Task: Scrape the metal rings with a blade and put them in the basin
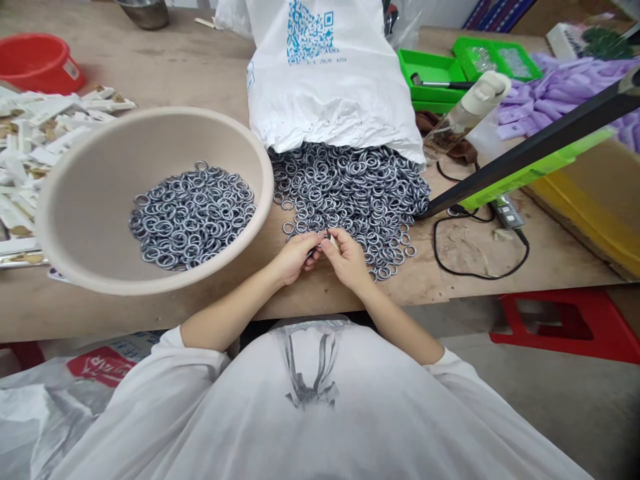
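Note:
My left hand (299, 257) and my right hand (347, 261) meet at the near edge of a heap of grey metallic rings (357, 180). The left fingers are closed on what looks like one dark ring, mostly hidden by the fingertips. Pinched in my right hand is a small thin tool (329, 235) with a dark pointed tip and a pale part below; its exact kind does not show. To the left, a large beige basin (90, 220) holds many similar rings (195, 217). The heap spills from the mouth of a white plastic bag (330, 100).
White plastic pieces (30, 147) and a red tub (40, 63) lie at left. A dark bar (530, 147) slants over the right side, near a bottle (470, 110), a cable (480, 273) and green trays (433, 67). A red stool (600, 327) stands below the table.

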The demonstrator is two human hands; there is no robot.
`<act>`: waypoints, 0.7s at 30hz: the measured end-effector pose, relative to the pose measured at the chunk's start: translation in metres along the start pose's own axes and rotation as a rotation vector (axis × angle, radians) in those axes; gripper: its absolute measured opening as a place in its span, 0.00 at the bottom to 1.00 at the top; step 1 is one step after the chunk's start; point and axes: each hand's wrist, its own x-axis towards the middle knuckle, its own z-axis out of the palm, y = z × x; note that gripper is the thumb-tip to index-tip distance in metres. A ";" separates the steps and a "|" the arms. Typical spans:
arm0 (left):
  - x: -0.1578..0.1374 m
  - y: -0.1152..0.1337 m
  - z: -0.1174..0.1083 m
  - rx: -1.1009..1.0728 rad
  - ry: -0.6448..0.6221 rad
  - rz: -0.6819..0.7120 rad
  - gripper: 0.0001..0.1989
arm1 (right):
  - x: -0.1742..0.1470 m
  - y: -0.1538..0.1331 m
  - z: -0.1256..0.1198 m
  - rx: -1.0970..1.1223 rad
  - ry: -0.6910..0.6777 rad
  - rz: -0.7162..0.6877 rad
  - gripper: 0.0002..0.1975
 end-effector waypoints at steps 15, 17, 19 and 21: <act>0.000 -0.002 0.000 0.027 0.031 0.010 0.10 | -0.005 -0.005 0.002 -0.028 0.075 -0.075 0.21; 0.001 -0.003 -0.001 0.025 0.031 0.015 0.10 | -0.006 -0.005 0.002 -0.019 0.058 -0.068 0.20; 0.002 -0.004 -0.001 0.021 0.028 0.021 0.10 | -0.006 -0.005 0.002 -0.014 0.045 -0.049 0.21; 0.002 -0.004 -0.002 0.017 0.024 0.026 0.11 | -0.006 -0.006 0.002 -0.018 0.048 -0.041 0.21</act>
